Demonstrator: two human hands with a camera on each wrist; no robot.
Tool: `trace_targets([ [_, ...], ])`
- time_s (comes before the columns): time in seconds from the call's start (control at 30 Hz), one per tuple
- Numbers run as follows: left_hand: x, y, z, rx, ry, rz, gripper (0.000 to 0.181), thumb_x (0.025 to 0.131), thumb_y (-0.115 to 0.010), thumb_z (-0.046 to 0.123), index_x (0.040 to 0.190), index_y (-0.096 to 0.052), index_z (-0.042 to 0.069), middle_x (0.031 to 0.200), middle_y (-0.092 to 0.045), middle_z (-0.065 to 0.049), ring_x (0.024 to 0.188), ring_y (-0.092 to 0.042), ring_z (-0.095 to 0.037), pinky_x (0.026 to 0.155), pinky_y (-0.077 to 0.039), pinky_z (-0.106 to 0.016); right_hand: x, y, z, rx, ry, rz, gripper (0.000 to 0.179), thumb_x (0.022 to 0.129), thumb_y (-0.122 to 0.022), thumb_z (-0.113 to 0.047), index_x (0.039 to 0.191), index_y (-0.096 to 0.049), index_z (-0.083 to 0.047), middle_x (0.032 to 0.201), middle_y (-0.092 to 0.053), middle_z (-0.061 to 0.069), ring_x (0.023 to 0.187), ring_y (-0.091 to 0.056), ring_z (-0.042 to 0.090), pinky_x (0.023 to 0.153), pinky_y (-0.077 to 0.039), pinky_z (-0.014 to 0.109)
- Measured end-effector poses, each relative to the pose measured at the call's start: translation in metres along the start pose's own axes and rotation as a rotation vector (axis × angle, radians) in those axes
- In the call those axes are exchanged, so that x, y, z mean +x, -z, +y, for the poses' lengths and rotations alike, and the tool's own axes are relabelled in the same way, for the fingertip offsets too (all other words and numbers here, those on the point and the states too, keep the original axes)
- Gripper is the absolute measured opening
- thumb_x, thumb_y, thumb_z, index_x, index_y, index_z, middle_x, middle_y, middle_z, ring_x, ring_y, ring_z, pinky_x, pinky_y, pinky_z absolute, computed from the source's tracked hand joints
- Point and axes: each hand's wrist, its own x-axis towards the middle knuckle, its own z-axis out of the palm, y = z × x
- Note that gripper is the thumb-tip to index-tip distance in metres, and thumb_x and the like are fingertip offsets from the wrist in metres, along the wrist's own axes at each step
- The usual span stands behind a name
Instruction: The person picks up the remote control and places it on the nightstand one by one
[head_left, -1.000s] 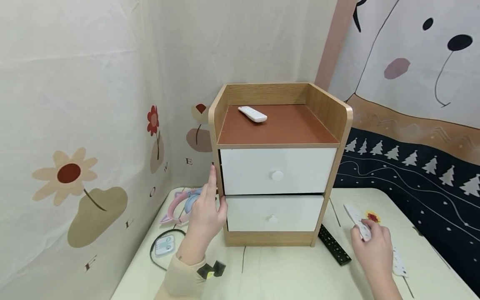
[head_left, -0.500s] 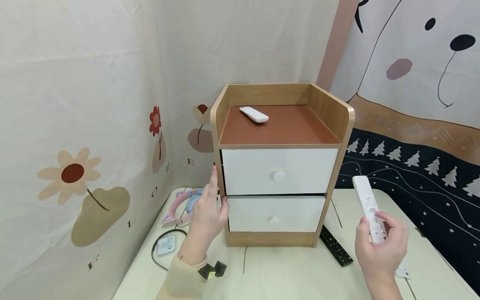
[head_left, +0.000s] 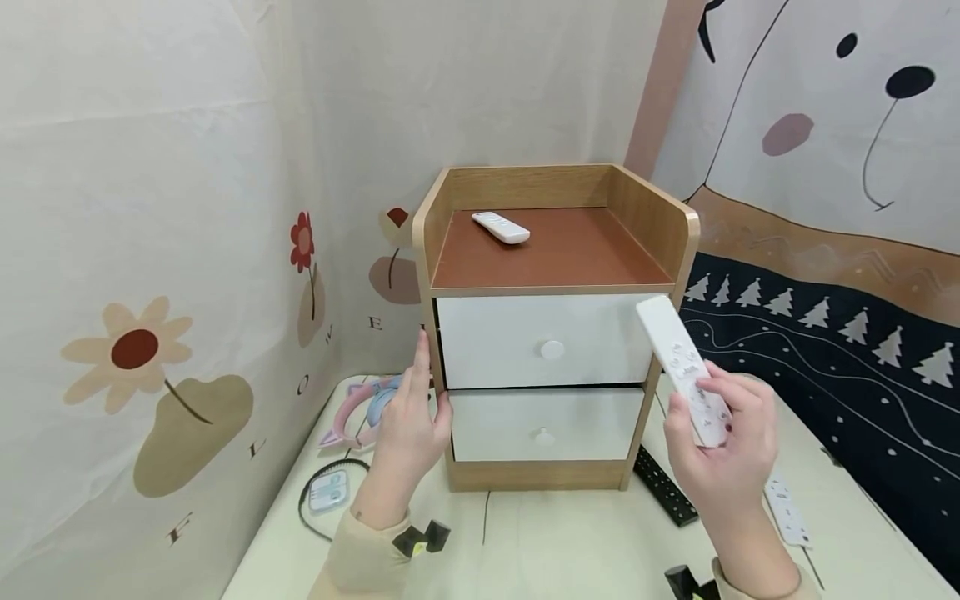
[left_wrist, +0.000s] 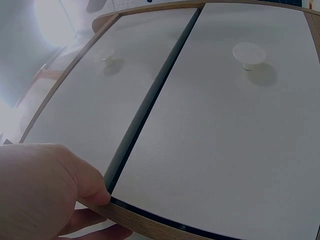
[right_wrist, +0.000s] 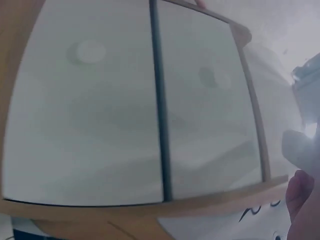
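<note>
A small wooden cabinet [head_left: 538, 476] with a white upper drawer [head_left: 495, 342] and a white lower drawer [head_left: 495, 429] stands in the middle of the head view. My left hand [head_left: 408, 429] rests along its left side, fingers straight, thumb at the front edge; the left wrist view shows that thumb [left_wrist: 92, 185] beside the gap between the drawers. My right hand [head_left: 731, 446] holds a white remote control [head_left: 678, 354] near its lower end, raised at the cabinet's right front. The remote's far end overlaps the upper drawer. Another white remote [head_left: 501, 227] lies on the cabinet's brown top.
On the table [head_left: 547, 542], a black remote-like strip [head_left: 665, 487] lies by the cabinet's right foot, and a white power strip [head_left: 787, 512] lies farther right. Pink and blue headphones [head_left: 352, 417] and a pale blue device [head_left: 328, 492] with a dark cord are at left.
My right hand has lifted the white remote control from the right side of the table and carried it up and left toward the cabinet. My left hand stays against the cabinet's side.
</note>
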Motion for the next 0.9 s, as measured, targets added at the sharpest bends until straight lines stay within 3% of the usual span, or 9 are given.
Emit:
trace_targets([
  [0.13, -0.001, 0.0, 0.0, -0.002, 0.009, -0.012, 0.101, 0.095, -0.071, -0.001, 0.177, -0.012, 0.009, 0.106, -0.068, -0.022, 0.058, -0.042, -0.014, 0.055, -0.046, -0.028, 0.011, -0.008, 0.001, -0.051, 0.023, -0.111, 0.044, 0.093, -0.07, -0.024, 0.11, -0.064, 0.016, 0.114, -0.064, 0.038, 0.123, -0.06, 0.0, 0.089, -0.044, 0.002],
  [0.23, -0.001, 0.0, 0.001, -0.002, 0.019, -0.026, 0.102, 0.096, -0.071, -0.001, 0.178, -0.011, 0.01, 0.107, -0.069, -0.023, 0.058, -0.044, -0.014, 0.056, -0.047, -0.028, 0.017, -0.009, 0.002, -0.102, -0.006, -0.199, 0.043, 0.096, -0.07, -0.024, 0.118, -0.065, 0.013, 0.122, -0.063, 0.036, 0.128, -0.059, 0.001, 0.092, -0.045, 0.003],
  [0.47, -0.001, 0.001, 0.002, -0.01, 0.022, -0.023, 0.101, 0.096, -0.071, 0.0, 0.177, -0.012, 0.009, 0.107, -0.069, -0.023, 0.058, -0.044, -0.015, 0.056, -0.048, -0.029, 0.033, -0.019, -0.003, -0.207, -0.026, -0.359, 0.039, 0.099, -0.07, -0.02, 0.127, -0.065, 0.006, 0.13, -0.064, 0.03, 0.117, -0.063, 0.035, 0.098, -0.039, 0.001],
  [0.53, -0.001, 0.001, 0.001, -0.012, 0.017, -0.015, 0.101, 0.095, -0.071, 0.0, 0.177, -0.013, 0.009, 0.107, -0.068, -0.023, 0.058, -0.044, -0.015, 0.056, -0.048, -0.029, 0.037, -0.024, -0.004, -0.225, -0.003, -0.379, 0.04, 0.1, -0.069, -0.025, 0.128, -0.066, 0.004, 0.128, -0.065, 0.029, 0.112, -0.06, 0.038, 0.091, -0.041, 0.007],
  [0.7, -0.001, 0.0, 0.0, -0.007, -0.003, 0.003, 0.1, 0.094, -0.07, -0.001, 0.177, -0.015, 0.006, 0.105, -0.068, -0.022, 0.057, -0.043, -0.015, 0.054, -0.046, -0.029, 0.048, -0.036, -0.008, -0.267, 0.068, -0.411, 0.042, 0.102, -0.066, -0.033, 0.125, -0.069, 0.002, 0.118, -0.066, 0.03, 0.108, -0.053, 0.045, 0.08, -0.042, 0.044],
  [0.9, -0.001, 0.0, -0.001, -0.005, -0.007, 0.01, 0.099, 0.094, -0.07, -0.001, 0.176, -0.015, 0.006, 0.104, -0.067, -0.022, 0.057, -0.045, -0.016, 0.054, -0.047, -0.029, 0.06, -0.053, -0.015, -0.316, 0.118, -0.452, 0.036, 0.1, -0.071, -0.032, 0.119, -0.075, -0.002, 0.113, -0.07, 0.027, 0.109, -0.054, 0.049, 0.093, -0.042, 0.061],
])
